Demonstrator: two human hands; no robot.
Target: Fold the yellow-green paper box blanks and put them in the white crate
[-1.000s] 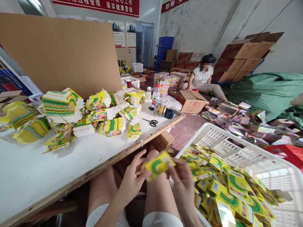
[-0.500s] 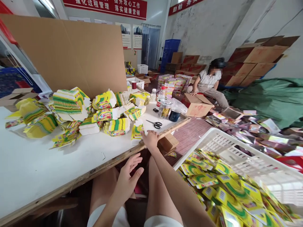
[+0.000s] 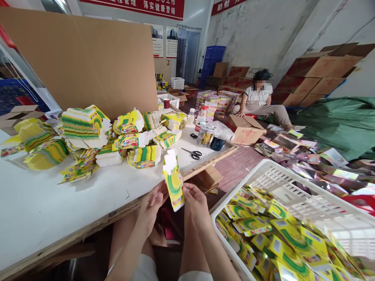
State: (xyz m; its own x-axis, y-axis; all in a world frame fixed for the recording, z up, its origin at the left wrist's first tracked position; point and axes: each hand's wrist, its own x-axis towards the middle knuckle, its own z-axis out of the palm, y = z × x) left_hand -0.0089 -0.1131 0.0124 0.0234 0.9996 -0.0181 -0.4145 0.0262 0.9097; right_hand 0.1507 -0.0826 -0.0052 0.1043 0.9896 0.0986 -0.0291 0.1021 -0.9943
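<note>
Both my hands hold one flat yellow-and-green carton blank [image 3: 174, 180] upright in front of the table edge. My left hand [image 3: 150, 206] grips its lower left side, my right hand [image 3: 195, 203] its lower right side. Behind it, several stacks of the same flat blanks [image 3: 143, 156] lie on the white table [image 3: 58, 210]. At my right stands a white plastic basket [image 3: 293, 183] filled with several folded yellow-green cartons [image 3: 281, 242].
Scissors [image 3: 191, 153], a jar [image 3: 205, 134], a dark cup [image 3: 217, 143] and bottles stand at the table's far end. A big cardboard sheet [image 3: 88, 58] leans behind the stacks. Another person [image 3: 259, 97] sits on the floor by cardboard boxes. Loose packaging litters the floor at right.
A folded carton left my hands. My right hand reached to the small stack at the table edge, took a flat blank and brought it back; now both hands hold it upright.
</note>
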